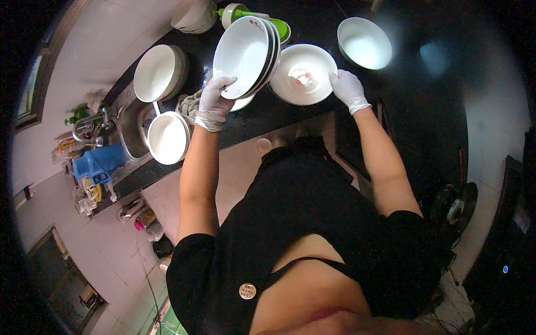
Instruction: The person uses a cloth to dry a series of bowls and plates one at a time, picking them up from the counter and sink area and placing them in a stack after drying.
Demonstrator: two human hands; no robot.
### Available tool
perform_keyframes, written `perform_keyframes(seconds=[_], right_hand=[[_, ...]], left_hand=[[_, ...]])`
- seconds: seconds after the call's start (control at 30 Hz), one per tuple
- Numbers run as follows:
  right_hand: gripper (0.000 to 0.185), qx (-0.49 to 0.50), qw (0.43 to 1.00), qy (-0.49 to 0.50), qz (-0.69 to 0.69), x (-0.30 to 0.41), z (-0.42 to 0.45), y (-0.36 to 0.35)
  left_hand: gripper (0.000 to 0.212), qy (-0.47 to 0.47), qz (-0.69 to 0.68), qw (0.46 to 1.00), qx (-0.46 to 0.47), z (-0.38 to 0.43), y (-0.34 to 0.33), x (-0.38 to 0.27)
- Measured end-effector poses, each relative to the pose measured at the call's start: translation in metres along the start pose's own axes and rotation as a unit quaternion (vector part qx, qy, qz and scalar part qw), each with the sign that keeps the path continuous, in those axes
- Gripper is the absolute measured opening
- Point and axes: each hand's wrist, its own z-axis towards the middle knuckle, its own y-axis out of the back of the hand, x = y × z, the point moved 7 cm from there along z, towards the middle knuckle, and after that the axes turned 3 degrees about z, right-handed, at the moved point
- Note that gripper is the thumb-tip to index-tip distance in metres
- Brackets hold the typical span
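My left hand, in a thin white glove, grips a stack of white plates by the lower edge, with the stack tilted above the black counter. Dark gaps show between the stacked rims. My right hand, gloved likewise, holds the right rim of a wide white dish with a red pattern at its centre. The dish's left edge lies close behind the stack. Part of another white dish shows beneath my left hand. A deep white bowl stands on the counter beyond my right hand.
Stacked white bowls and smaller bowls stand beside the steel sink. A grey cloth lies near them. Further left are a faucet and a blue jug. More bowls and green utensils occupy the back.
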Motion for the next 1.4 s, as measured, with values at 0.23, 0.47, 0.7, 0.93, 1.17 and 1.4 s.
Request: perform_keyframes(seconds=[0.23, 0.47, 0.7, 0.93, 1.17, 1.4], right_hand=[[0.06, 0.084, 0.991, -0.035, -0.1, 0.0, -0.002, -0.002], [0.066, 0.058, 0.996, -0.035, 0.057, -0.037, 0.01, -0.014], [0.066, -0.035, 0.928, -0.13, 0.348, -0.044, -0.013, 0.007], [0.055, -0.042, 0.987, -0.019, 0.155, -0.01, -0.021, 0.035], [0.048, -0.032, 0.996, -0.038, 0.08, -0.006, -0.022, 0.042], [0.043, -0.054, 0.903, -0.128, 0.406, -0.027, -0.051, 0.057]], left_hand=[[0.055, -0.009, 0.01, 0.999, 0.043, 0.0, -0.043, -0.001], [0.038, 0.009, 0.122, 0.993, -0.008, 0.009, -0.059, 0.014], [0.042, 0.083, 0.321, 0.942, -0.052, 0.014, -0.093, 0.022], [0.041, 0.049, 0.541, 0.839, -0.014, 0.045, -0.075, 0.044], [0.051, -0.123, 0.761, 0.628, -0.106, 0.014, -0.101, 0.002], [0.032, -0.327, 0.552, 0.61, -0.464, -0.065, 0.082, -0.009]])
